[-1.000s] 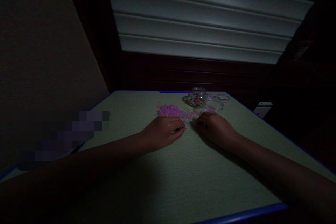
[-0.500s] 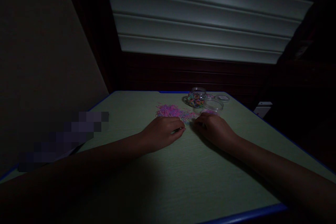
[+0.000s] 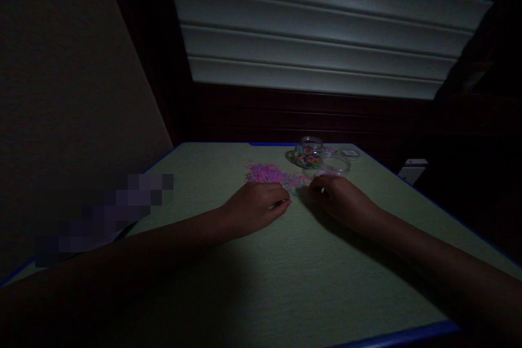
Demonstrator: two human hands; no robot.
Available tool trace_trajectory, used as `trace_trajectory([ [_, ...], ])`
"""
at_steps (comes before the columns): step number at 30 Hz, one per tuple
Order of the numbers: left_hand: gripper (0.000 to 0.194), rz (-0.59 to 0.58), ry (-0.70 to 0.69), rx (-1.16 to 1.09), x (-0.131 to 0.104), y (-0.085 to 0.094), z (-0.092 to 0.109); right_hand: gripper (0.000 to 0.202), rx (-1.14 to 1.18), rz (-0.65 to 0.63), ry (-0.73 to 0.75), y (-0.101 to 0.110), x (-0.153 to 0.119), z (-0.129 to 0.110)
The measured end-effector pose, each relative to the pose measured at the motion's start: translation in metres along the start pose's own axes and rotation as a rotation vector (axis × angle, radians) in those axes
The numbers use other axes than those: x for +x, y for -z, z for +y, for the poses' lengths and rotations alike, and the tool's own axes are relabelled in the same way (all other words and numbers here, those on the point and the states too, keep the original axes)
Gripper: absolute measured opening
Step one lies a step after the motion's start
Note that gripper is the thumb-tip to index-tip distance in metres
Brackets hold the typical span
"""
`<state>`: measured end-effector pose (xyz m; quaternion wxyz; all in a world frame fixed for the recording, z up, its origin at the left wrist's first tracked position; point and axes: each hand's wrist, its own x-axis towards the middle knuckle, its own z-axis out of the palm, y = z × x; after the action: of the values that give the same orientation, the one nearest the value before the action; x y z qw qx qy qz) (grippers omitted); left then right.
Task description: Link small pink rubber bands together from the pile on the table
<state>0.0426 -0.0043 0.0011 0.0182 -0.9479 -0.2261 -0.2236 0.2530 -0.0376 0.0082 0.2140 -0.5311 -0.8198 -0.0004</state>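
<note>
A loose pile of thin pink, purple and bluish rubber bands (image 3: pixel 265 173) lies on the pale green table (image 3: pixel 293 266). Just in front of it is my left hand (image 3: pixel 259 205), thumb and fingers pinched; anything between the tips is too small to make out. My right hand (image 3: pixel 345 198) is to the right of the pile, fingers curled together in a pinch, with their contents hidden. Directly behind the right hand stands an open clear jar (image 3: pixel 336 163) with some pink bands low inside, partly covered by the hand. Further back is another open clear jar (image 3: pixel 309 153), holding multicoloured bands.
A clear round lid (image 3: pixel 348 154) with a label lies at the table's back right. On the left edge rests a blurred-out dark object (image 3: pixel 110 217). Behind the table are dark wood and pale slats (image 3: pixel 318 38); a small white box-like thing (image 3: pixel 412 171) is beyond the right edge.
My right hand has shifted slightly right, away from the pile, widening the space between my hands. My left hand keeps its pinch. The whole view has drifted a little.
</note>
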Motion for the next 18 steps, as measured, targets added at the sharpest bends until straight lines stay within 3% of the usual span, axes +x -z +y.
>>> trace_trajectory([
  [7, 0.016, 0.029, -0.016, -0.008, -0.001, -0.001, -0.001, 0.015, 0.119, 0.012, 0.022, 0.004, -0.002, -0.01],
  [18, 0.024, 0.143, 0.007, 0.026, -0.002, 0.0, 0.001, 0.013, 0.117, 0.059, 0.069, 0.01, -0.004, -0.017],
])
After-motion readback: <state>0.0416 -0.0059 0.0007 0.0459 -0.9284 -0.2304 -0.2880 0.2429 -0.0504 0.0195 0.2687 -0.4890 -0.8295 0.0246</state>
